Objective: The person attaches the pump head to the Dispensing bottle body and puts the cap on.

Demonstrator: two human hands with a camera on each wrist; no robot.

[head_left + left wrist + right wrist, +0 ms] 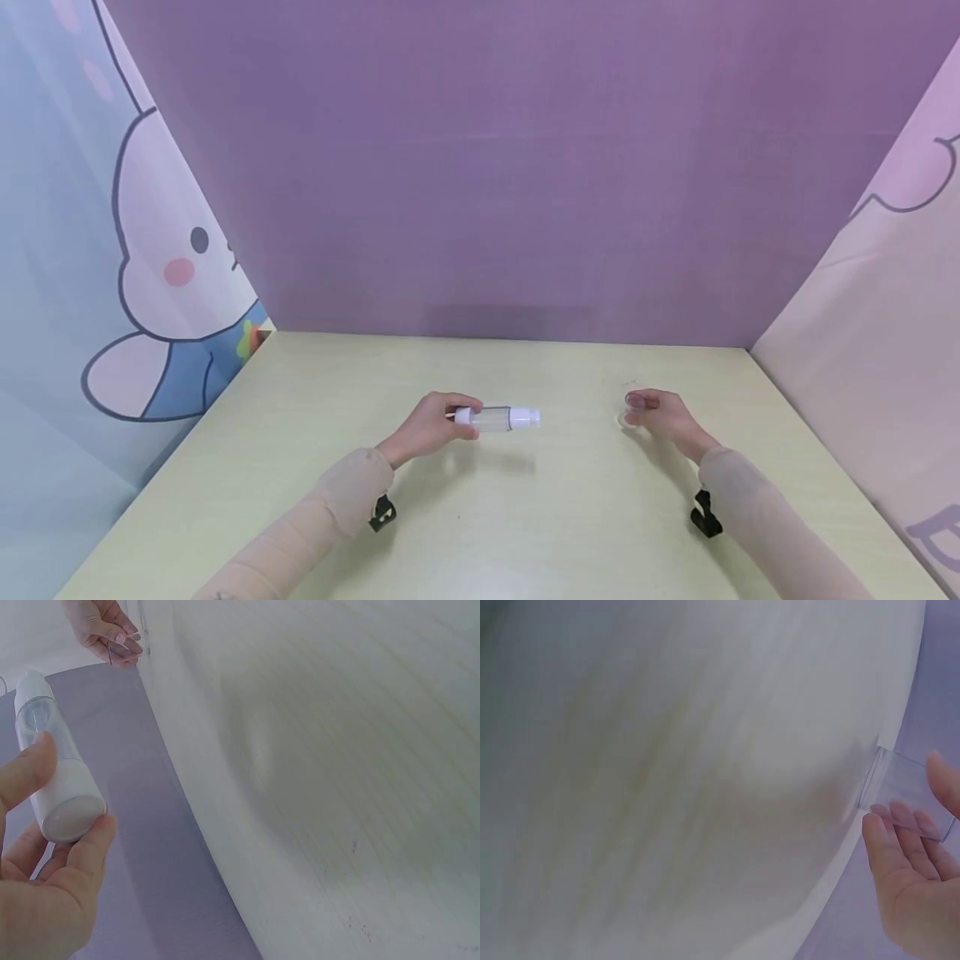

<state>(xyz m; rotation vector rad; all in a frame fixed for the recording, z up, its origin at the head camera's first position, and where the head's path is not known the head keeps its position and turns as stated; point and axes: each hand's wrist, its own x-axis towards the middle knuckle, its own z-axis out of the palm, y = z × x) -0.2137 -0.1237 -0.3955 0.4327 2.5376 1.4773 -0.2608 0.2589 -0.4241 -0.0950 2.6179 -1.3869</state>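
Observation:
In my left hand I hold a small pump bottle by its white base, thumb on one side and fingers on the other. It lies nearly level above the table, its white pump top pointing right. Its middle is see-through, and the left wrist view shows the round base between thumb and fingers. Off to the right, my right hand grips a clear cap between thumb and fingers. The cap's rim is close to the tabletop; whether it touches, I cannot tell. Bottle and cap are apart.
A pale wooden table lies under both hands. Behind it stands a purple panel. Cartoon-printed cloths hang at the left and right. Black straps show below the sleeves.

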